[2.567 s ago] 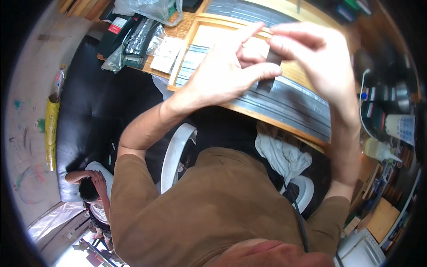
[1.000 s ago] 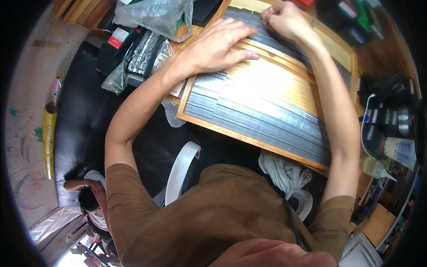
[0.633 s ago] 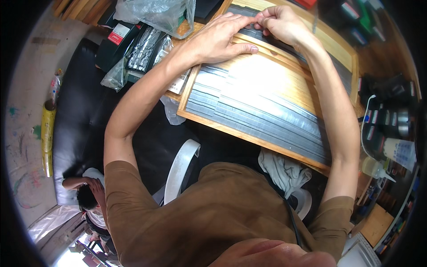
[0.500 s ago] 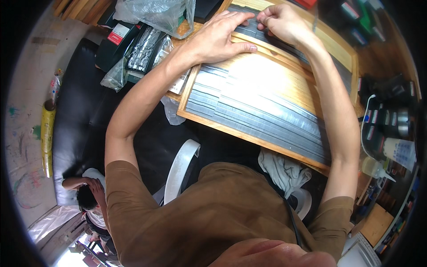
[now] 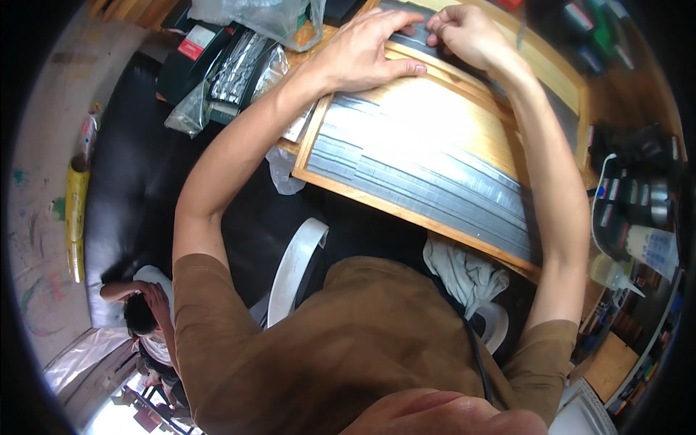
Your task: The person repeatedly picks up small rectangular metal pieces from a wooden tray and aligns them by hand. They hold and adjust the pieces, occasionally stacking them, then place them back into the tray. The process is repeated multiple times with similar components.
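Grey strips (image 5: 414,40) lie under both hands (image 5: 366,54) (image 5: 470,38), a red-white label (image 5: 194,43) farther left.

Tray (image 5: 464,130): smooth wood, strong glare on the base. Strips (image 5: 435,192): grey, metallic-looking, satin sheen. Bag (image 5: 250,20): clear plastic, crinkled, shiny. Sofa (image 5: 138,159): black, leather-like, semi-gloss. Chair arm (image 5: 291,268): white, smooth, looks plastic. Rag (image 5: 464,272): white cloth, matt, creased. Shirt (image 5: 362,326): brown cloth, matt. Bottle (image 5: 607,272): translucent plastic.
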Demonstrator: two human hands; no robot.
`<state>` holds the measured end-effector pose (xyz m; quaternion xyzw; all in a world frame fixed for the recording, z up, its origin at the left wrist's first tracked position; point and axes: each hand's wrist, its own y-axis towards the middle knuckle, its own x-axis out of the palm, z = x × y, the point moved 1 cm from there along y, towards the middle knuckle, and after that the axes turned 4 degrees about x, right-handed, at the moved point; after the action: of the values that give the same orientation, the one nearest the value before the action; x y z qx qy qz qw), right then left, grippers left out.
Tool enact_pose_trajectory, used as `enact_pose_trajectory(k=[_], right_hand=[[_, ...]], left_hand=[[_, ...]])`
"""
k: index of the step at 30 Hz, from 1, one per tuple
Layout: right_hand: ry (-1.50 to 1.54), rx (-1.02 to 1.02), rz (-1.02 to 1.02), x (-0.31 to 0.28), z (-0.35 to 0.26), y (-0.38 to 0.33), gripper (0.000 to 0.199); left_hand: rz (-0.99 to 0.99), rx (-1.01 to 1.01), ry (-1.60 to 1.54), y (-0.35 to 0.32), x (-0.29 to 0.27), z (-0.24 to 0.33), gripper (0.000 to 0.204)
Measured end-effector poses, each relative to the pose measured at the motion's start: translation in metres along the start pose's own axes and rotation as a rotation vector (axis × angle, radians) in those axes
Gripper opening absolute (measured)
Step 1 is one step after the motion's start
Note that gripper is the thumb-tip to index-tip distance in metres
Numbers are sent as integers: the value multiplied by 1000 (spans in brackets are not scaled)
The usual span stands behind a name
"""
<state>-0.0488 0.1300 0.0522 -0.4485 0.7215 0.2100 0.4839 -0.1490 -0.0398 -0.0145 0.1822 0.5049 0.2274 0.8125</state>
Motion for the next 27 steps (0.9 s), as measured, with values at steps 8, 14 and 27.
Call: enact_pose_trajectory(k=[8,14,27], right_hand=[[41,-30,-26,14,-15,10,16],[508,-187,-103,19,-33,-16,18],[-111,-661,205,72,-32,-106,18]], left_hand=[[60,-168,-486,13,-19,15,45],[161,-285,-436,0,-42,27,37],[43,20,186,-155,-30,148,36]])
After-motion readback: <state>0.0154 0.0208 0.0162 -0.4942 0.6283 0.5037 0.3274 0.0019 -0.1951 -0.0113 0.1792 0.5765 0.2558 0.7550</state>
